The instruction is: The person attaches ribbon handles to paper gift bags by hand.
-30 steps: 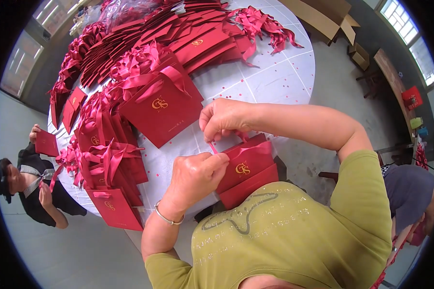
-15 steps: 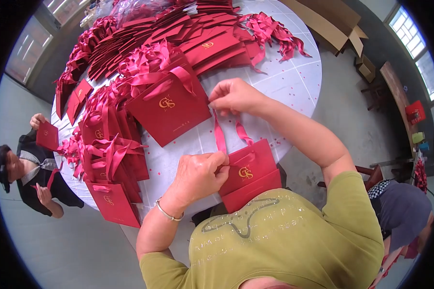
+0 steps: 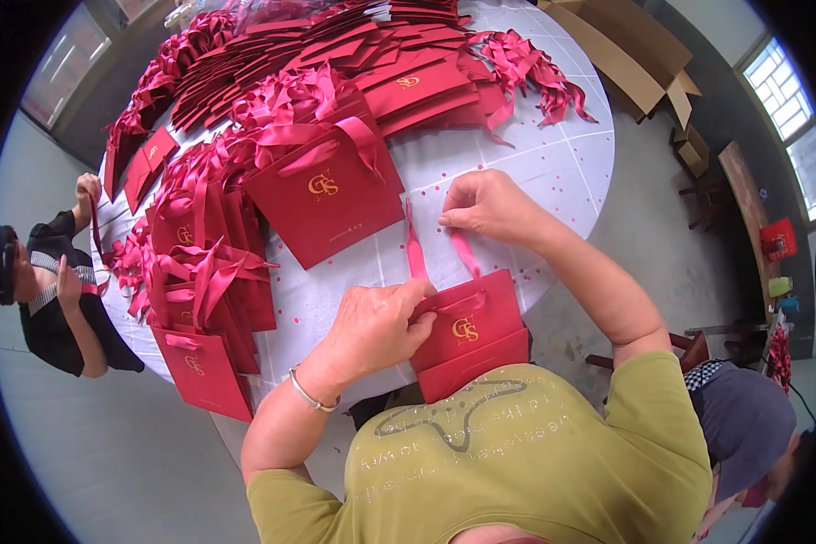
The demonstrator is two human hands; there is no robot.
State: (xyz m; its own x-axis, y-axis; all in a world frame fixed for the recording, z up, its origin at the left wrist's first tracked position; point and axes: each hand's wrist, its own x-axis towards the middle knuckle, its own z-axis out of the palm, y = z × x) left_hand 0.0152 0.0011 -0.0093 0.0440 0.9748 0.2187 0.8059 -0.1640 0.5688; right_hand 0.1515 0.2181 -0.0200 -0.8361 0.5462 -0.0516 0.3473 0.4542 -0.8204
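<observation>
Fingers of the left hand [image 3: 376, 328] pinch the top left corner of a small red bag [image 3: 482, 313], which lies right of them, beside an olive shirt [image 3: 517, 435]; thumb and forefinger of the right hand [image 3: 494, 208] are pressed together at the upper end of a pink ribbon [image 3: 465, 254], and I cannot tell whether they pinch it. Far left of all these fingers, a co-worker [image 3: 54, 317] in black raises one hand. Nearer the left fingers, red bags [image 3: 195, 372] with pink ribbon handles crowd together. Above the left fingers rests a big red bag [image 3: 358, 213] with a gold emblem, and a second ribbon [image 3: 415, 245] rises just above them from the small bag. Beyond the right fingers, flat red bags [image 3: 422, 91] overlap in a pile, with loose ribbons [image 3: 548, 77] to its right. Right of the right fingers, small red dots speckle the white tablecloth [image 3: 580, 172]; farther up and right stands a cardboard box [image 3: 630, 68]
</observation>
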